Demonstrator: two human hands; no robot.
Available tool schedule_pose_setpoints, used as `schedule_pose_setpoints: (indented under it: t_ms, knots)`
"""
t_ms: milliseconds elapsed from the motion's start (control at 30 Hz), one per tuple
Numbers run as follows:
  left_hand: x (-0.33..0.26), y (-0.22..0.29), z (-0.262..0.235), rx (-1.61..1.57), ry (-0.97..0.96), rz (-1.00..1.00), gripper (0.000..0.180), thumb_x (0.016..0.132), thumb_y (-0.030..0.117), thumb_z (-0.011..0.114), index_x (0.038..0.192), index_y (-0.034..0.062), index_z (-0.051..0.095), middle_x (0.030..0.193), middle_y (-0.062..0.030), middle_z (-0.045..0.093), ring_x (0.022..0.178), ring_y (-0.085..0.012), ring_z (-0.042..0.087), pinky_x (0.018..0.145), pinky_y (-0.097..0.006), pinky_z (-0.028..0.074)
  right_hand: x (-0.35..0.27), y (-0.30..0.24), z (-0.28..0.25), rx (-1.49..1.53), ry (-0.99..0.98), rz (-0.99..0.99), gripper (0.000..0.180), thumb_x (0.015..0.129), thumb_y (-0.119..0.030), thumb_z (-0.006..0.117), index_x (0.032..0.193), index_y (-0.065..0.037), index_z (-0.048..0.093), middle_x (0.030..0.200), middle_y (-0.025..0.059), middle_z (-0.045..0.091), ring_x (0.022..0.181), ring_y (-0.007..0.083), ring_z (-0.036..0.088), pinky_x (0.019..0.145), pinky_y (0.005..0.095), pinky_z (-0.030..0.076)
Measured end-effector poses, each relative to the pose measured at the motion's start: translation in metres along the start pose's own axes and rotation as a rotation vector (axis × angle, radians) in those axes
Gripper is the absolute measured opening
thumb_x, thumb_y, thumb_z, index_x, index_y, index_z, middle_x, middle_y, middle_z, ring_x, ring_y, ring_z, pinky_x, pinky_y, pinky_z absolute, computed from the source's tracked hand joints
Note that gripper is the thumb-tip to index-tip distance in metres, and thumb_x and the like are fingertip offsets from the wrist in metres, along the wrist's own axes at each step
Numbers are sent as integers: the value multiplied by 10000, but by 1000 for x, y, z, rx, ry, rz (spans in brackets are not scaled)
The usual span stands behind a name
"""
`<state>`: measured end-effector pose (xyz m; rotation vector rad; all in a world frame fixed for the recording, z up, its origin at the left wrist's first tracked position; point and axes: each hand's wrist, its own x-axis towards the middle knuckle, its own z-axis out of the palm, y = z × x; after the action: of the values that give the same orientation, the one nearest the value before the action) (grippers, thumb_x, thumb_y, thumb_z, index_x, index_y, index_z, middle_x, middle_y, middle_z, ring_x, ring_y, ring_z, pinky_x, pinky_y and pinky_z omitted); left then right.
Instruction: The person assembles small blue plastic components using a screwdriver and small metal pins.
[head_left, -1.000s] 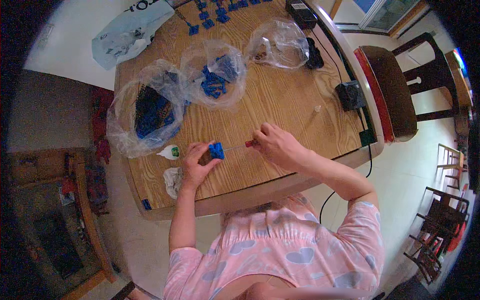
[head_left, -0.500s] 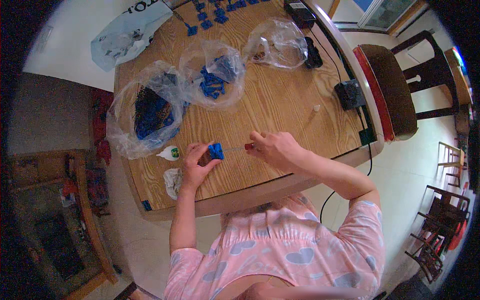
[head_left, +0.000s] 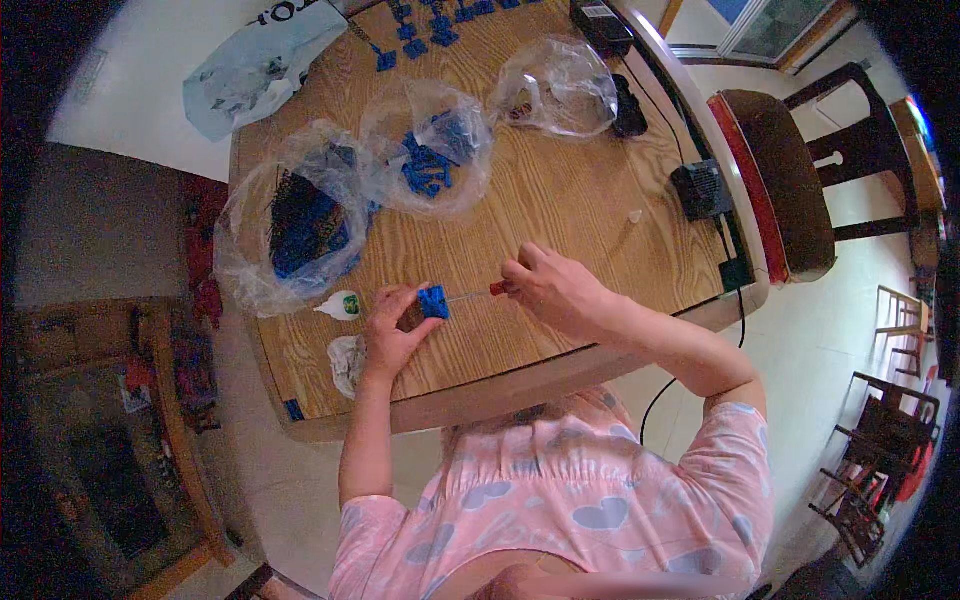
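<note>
The left grip [head_left: 393, 328] had a blue block [head_left: 433, 302] pinched at its left side, over the bench [head_left: 520, 215]. Across from it, the right grip [head_left: 555, 290] was curled around the red handle of a screwdriver [head_left: 497, 288], whose thin shaft ran leftward to the block. I saw a white bottle [head_left: 340, 306] just left of the left grip, a crumpled tissue [head_left: 346, 365] beside its wrist, and beyond it two clear bags [head_left: 243, 262] holding blue pieces [head_left: 425, 167].

passing room over the worktop [head_left: 570, 190] beyond the right grip [head_left: 558, 290], a small white piece [head_left: 634, 216] within it, plastic bags [head_left: 243, 250] blocking beyond the left grip [head_left: 392, 325], bottle [head_left: 338, 306] and crumpled wad [head_left: 346, 364] beside it
</note>
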<state>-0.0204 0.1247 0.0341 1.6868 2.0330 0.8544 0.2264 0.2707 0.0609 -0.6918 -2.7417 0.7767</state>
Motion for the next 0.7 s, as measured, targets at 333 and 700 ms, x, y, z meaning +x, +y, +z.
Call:
schedule_pose_setpoints:
  t_ms: [333,700]
  knots:
    - [-1,-3,2,-5,65,94,579,572,149,850,1119,126,661,981,-81,640,967,-256,577,821,-358,495,1,-4,-13,29,91,-207,289,923,-336,504,1065,-84,500,882,177,582,763,367,630,609,448,522]
    - [-1,-8,4,29,57,100,563,572,139,849,1103,121,662,994,-85,638,979,-265,579,843,-369,488,2,0,-2,21,-3,-51,306,921,-321,510,1089,-65,500,866,194,572,734,379,629,590,456,516]
